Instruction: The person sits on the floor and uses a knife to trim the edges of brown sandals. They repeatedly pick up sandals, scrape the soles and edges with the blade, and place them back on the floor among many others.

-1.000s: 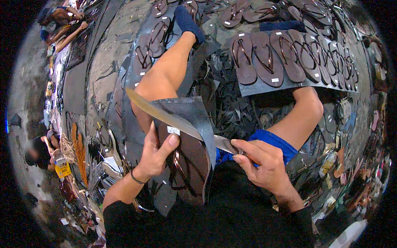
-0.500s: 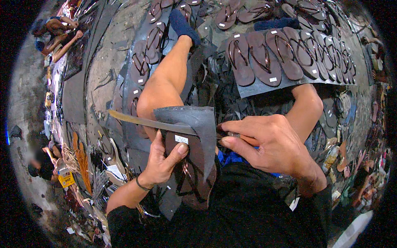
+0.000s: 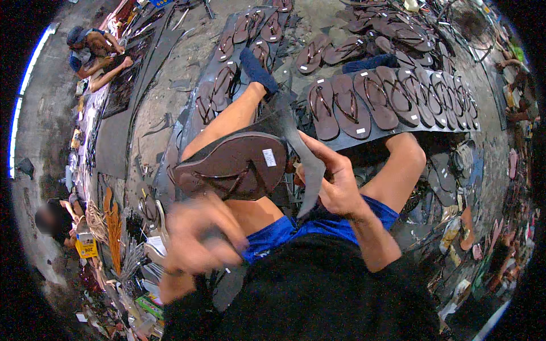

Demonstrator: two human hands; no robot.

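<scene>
A dark brown flip-flop lies crosswise over my raised leg, with a white label near one end and its thong strap showing. Dark sheet material borders its far side. A curved grey strip, pointed at its lower end, hangs beside the labelled end. My right hand is closed around the middle of this strip, close to the flip-flop. My left hand is smeared by motion just below the flip-flop, so its fingers cannot be read. The long blade cannot be made out now.
Finished-looking flip-flops stand in a row on a grey sheet at the right. More flip-flops lie beyond my left foot. Dark scraps litter the floor. Another person sits at far left, near bundled strands and a yellow package.
The flip-flop has turned from upright to crosswise. My left hand has left the label area and moved down. The long blade has gone from sight, and the grey strip now shows at my right hand.
</scene>
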